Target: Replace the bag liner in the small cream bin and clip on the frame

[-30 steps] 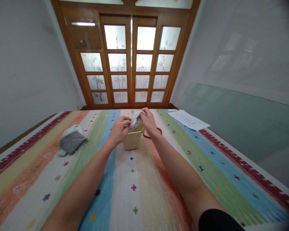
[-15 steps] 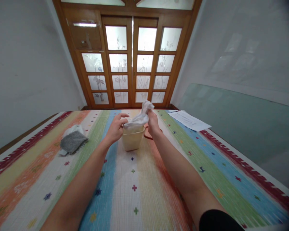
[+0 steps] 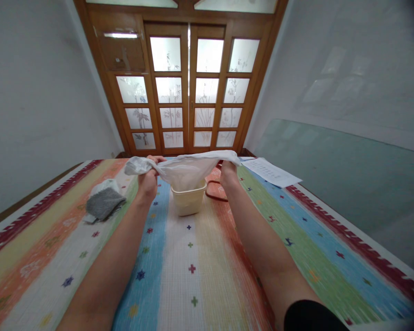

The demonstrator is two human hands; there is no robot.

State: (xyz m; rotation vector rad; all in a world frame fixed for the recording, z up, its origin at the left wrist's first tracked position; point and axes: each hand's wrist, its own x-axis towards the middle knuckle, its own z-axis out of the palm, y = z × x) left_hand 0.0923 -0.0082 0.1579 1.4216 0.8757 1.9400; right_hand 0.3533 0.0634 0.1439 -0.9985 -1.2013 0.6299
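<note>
A thin white plastic bag (image 3: 189, 170) is stretched sideways above a small cream plastic bin (image 3: 188, 202), its middle sagging down into the bin's opening. My left hand (image 3: 148, 181) is closed on the bag's left side, and a bunched end sticks out past the fingers. At the other side my right hand (image 3: 228, 173) grips the bag's right end. The bin stands upright on the striped tablecloth (image 3: 193, 248). Folds of the bag hide part of its far rim and the inside.
Grey and white cloths (image 3: 105, 202) lie in a pile on the left. Just right of the bin is a flat orange-brown rimmed thing (image 3: 216, 189), partly covered by my right hand. A printed paper sheet (image 3: 272, 172) rests at the far right. Wooden glazed doors (image 3: 189, 92) stand beyond the table.
My left hand has moved left from the bin's rim and now grips the bag. My hands are farther apart, and the bunched bag has been spread wide over the bin.
</note>
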